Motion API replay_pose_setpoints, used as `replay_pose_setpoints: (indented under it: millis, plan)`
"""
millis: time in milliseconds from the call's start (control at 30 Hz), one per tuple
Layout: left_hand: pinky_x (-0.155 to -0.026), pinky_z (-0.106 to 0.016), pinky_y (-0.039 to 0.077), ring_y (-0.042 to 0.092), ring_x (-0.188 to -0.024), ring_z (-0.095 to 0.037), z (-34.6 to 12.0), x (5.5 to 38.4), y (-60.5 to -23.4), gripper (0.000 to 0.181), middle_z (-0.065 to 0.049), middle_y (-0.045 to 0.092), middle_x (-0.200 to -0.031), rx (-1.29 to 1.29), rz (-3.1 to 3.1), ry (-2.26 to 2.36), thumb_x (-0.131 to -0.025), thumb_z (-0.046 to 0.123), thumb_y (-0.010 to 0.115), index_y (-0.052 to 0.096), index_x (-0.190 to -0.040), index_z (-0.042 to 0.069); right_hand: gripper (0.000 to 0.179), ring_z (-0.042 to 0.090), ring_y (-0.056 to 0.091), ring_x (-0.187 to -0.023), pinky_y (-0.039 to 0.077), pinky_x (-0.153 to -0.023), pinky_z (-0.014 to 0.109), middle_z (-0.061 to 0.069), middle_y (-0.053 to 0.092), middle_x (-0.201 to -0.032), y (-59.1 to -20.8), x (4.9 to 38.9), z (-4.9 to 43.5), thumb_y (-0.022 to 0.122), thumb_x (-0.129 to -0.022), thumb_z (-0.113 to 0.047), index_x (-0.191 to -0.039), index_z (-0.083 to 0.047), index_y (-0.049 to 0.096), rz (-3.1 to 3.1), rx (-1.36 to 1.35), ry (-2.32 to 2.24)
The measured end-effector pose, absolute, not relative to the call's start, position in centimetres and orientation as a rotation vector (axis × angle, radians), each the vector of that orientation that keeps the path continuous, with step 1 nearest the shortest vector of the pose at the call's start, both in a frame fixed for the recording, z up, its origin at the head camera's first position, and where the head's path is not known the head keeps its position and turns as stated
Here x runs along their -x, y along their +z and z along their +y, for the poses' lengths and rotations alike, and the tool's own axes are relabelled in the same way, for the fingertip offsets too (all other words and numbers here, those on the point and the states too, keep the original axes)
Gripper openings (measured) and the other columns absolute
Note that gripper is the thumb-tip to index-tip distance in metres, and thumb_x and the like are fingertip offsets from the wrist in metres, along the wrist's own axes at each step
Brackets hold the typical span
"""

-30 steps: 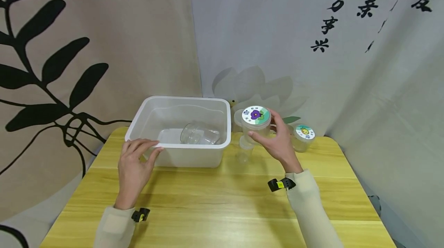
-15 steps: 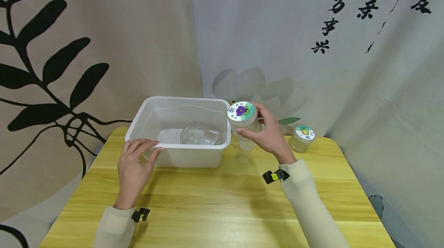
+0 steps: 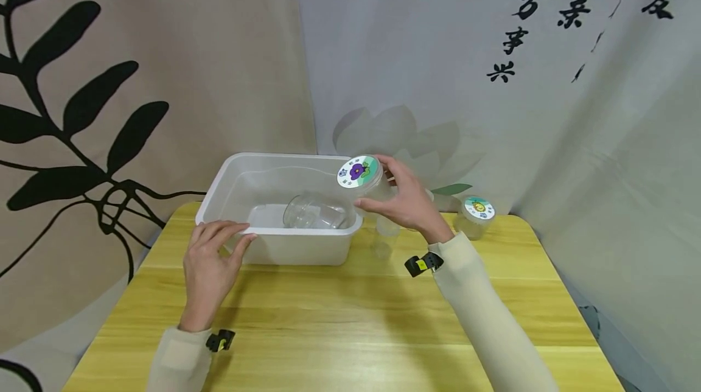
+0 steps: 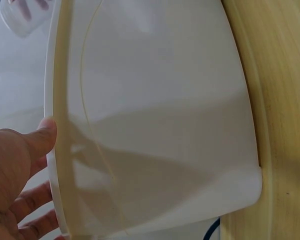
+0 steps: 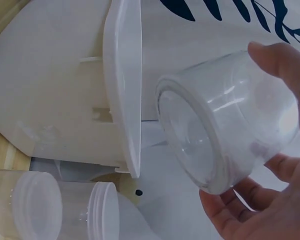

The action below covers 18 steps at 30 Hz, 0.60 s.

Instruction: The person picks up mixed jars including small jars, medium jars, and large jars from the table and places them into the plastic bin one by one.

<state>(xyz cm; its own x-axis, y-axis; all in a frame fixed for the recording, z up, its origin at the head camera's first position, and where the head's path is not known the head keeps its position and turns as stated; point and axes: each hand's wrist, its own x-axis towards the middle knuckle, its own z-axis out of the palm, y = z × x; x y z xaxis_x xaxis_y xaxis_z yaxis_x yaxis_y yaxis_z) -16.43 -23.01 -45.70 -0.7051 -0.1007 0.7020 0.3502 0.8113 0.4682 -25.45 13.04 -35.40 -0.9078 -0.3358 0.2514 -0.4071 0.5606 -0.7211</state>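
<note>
My right hand [image 3: 409, 200] holds a clear jar [image 5: 205, 120] around its side, lifted and a little tilted. Its round lid [image 3: 358, 171] carries a purple flower on white and green. The jar hangs over the right rim of a white plastic tub [image 3: 296, 249]. Inside the tub another clear jar [image 3: 313, 212] lies on its side. My left hand [image 3: 210, 273] pinches the tub's near rim at the left corner, with the thumb [image 4: 42, 137] on the outer side and the fingers over the edge.
Right of the tub stand clear lidded jars [image 5: 37, 205], partly hidden behind my right hand in the head view. Farther right, a jar with a yellow-picture lid [image 3: 475, 217] stands on the wooden table [image 3: 339, 331]. A printed curtain [image 3: 416, 45] hangs behind.
My right hand has carried the purple-flower jar leftward and slightly up, from beside the tub to over its right rim. The left hand has stayed on the near rim.
</note>
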Motion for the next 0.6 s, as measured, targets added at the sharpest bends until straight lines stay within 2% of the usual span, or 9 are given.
replay_pose_setpoints:
  millis: [367,600]
  plan:
    - [-0.087,-0.043,0.045,0.06,-0.1,-0.034,-23.0,16.4,-45.7,0.024,-0.014,0.076,-0.105,0.193,-2.224,-0.75,-0.083,0.021,0.087,0.081,-0.103,0.008,0.09,0.025,0.054,-0.123,0.05,-0.104,0.047,0.0,0.056,-0.141,-34.4,26.5,11.0,0.091,-0.074,-0.045,-0.15,-0.023,0.048,-2.743,-0.777,1.182]
    - [-0.086,-0.042,0.043,0.059,-0.1,-0.034,-22.9,16.5,-45.8,0.025,-0.014,0.075,-0.105,0.185,-2.214,-0.762,-0.082,0.018,0.088,0.081,-0.102,0.007,0.09,0.02,0.055,-0.122,0.049,-0.104,0.045,0.001,0.059,-0.141,-34.1,27.2,9.9,0.089,-0.074,-0.051,-0.149,-0.023,0.049,-2.789,-0.861,1.044]
